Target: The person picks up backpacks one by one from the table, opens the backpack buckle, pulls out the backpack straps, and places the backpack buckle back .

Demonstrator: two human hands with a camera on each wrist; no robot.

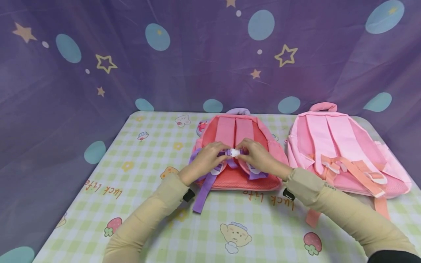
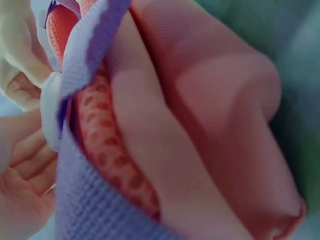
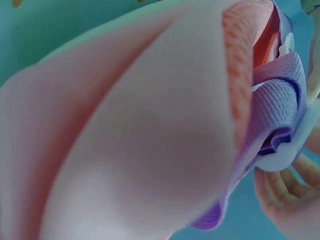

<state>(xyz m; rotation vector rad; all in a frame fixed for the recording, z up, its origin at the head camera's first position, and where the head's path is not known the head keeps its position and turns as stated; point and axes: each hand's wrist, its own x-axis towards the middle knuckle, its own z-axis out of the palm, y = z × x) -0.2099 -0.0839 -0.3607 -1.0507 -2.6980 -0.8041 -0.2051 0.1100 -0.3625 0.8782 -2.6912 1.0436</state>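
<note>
A coral-pink backpack [image 1: 210, 135] lies on the table with its shoulder straps facing up. Above its lower middle, my two hands meet at a white side-release buckle [image 1: 234, 152] on purple webbing [image 1: 204, 191]. From the left, my left hand [image 1: 208, 159] pinches the buckle's one end between thumb and fingers. My right hand [image 1: 258, 155] pinches the other end. The two halves appear joined. In the left wrist view, the purple strap [image 2: 100, 200] and the pack's side hide part of the white buckle [image 2: 50, 112]. Fingers touch a white plastic piece [image 3: 280, 157] in the right wrist view.
A lighter pink backpack [image 1: 358, 135] with orange straps [image 1: 356, 175] and white buckles lies close on the right. A small round charm [image 1: 201, 127] shows at the coral pack's left edge. Beneath everything is a green checked tablecloth [image 1: 158, 146]; a purple curtain [image 1: 197, 73] hangs behind.
</note>
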